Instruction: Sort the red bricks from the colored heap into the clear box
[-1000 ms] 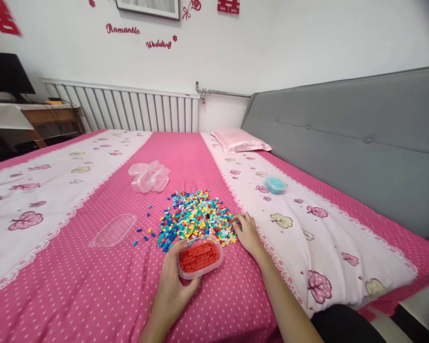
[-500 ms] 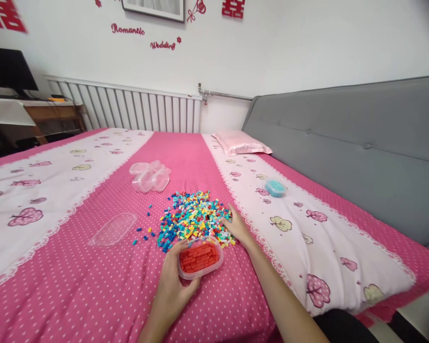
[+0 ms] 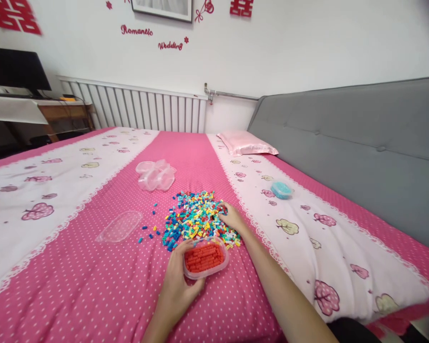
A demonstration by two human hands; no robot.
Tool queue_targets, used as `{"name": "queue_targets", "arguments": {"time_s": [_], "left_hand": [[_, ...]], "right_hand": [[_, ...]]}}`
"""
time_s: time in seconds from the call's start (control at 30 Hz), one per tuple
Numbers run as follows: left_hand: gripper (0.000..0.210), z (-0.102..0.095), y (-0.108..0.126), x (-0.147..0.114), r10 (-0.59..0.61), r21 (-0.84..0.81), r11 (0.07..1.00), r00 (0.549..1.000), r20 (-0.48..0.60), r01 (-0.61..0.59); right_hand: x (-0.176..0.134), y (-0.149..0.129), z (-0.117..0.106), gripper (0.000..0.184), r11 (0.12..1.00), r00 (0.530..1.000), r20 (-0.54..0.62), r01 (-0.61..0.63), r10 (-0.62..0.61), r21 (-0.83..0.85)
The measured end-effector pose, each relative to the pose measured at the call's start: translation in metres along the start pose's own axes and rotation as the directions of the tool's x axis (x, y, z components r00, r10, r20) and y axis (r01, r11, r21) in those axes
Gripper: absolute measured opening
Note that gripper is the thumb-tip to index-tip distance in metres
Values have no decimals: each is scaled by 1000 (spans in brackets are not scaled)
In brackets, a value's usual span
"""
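Note:
My left hand point(image 3: 180, 281) is closed round the left side of a clear plastic tub point(image 3: 224, 269), thumb at the front and fingers at the back. Small red building bricks point(image 3: 204, 257) lie packed in the tub, which is tilted towards me. Just behind it a heap of small mixed-colour bricks point(image 3: 196, 216) spreads over the pink bedspread point(image 3: 136, 276). At the heap's right edge is my right hand point(image 3: 232, 219), its thumb and fingers bent inward among the bricks. Whatever is between those fingertips is too small to make out.
A clear lid point(image 3: 119, 226) lies left of the heap, with a few stray bricks point(image 3: 149, 232) between. Farther back are stacked clear tubs point(image 3: 157, 176). A closed tub of light blue pieces point(image 3: 281, 190) stands at the right, and a pink pillow point(image 3: 246, 143) lies behind.
My right hand has shifted slightly farther into the heap, with its fingers curled more. The left hand still holds the tub. The whole view has swung a little leftward.

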State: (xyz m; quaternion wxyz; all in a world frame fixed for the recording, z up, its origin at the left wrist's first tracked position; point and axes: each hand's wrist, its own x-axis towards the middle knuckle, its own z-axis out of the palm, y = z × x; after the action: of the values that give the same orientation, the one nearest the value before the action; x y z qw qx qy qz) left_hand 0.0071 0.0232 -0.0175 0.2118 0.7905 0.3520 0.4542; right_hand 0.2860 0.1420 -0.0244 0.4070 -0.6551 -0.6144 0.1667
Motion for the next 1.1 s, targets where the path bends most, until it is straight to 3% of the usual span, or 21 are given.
{"name": "queue_targets", "arguments": {"time_s": [0.43, 0.77, 0.93, 1.1], "left_hand": [[62, 2, -3, -2, -3, -5, 1000, 1000, 15, 3], [62, 1, -2, -1, -17, -41, 999, 999, 37, 18], [64, 1, 1, -1, -14, -75, 997, 999, 40, 17], [57, -4, 7, 0, -8, -63, 998, 997, 70, 12]], "right_hand": [[-24, -5, -2, 38, 990, 991, -136, 11, 8, 141], [-28, -5, -7, 28, 954, 981, -192, 47, 11, 297], [-33, -7, -6, 35, 949, 970, -241, 37, 42, 313], [-35, -18, -13, 24, 959, 945, -325, 67, 28, 277]]}}
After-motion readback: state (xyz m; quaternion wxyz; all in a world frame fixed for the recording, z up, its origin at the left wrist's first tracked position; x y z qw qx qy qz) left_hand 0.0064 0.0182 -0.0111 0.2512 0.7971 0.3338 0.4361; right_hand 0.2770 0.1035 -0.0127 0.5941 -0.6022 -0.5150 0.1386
